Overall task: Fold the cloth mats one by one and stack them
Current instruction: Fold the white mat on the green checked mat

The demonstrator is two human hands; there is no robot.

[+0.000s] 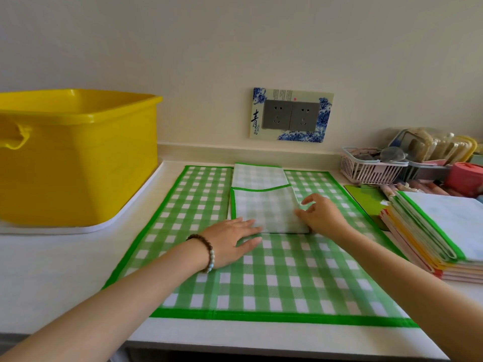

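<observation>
Pale green-checked folded mat [264, 205]

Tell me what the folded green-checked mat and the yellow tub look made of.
The folded green-checked mat seems to be thin fabric, woven or non-woven, with a matte finish. It bends into soft folds, its check shows paler on the turned-over back, and a green binding runs along its edges. The yellow tub looks like glossy moulded plastic, judging by the highlights on its smooth rim and its moulded handle.
</observation>
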